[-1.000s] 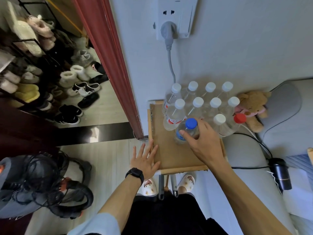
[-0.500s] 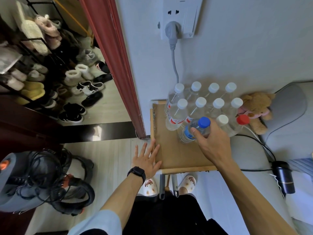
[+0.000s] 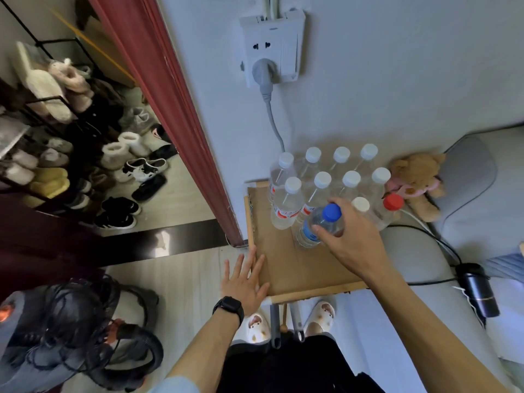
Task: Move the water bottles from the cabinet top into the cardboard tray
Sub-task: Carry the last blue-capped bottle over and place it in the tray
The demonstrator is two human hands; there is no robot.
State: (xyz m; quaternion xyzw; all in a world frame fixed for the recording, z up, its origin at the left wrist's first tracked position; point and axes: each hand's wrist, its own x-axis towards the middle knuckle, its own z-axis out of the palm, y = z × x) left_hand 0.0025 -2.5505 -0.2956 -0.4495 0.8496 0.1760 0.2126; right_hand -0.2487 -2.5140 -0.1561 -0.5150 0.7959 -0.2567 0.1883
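A shallow cardboard tray [image 3: 286,268] lies in front of me below the wall. Several clear water bottles with white caps [image 3: 321,180] stand packed in its far half. One bottle with a red cap [image 3: 392,202] stands at the right end. My right hand [image 3: 354,239] is closed around the shoulder of a blue-capped bottle [image 3: 317,225], which tilts left and stands on the tray floor beside the front row. My left hand [image 3: 245,282] rests flat with spread fingers on the tray's near left corner.
A wall socket [image 3: 270,52] with a grey plug and cable hangs above the bottles. A teddy bear [image 3: 416,180] sits right of the tray on a grey cushion. A black cable and black device [image 3: 479,290] lie at the right. A shoe rack and red door frame [image 3: 170,109] stand at the left.
My right hand has carried the blue-capped bottle slightly up and right towards the row of bottles. The left hand has stayed on the tray corner.
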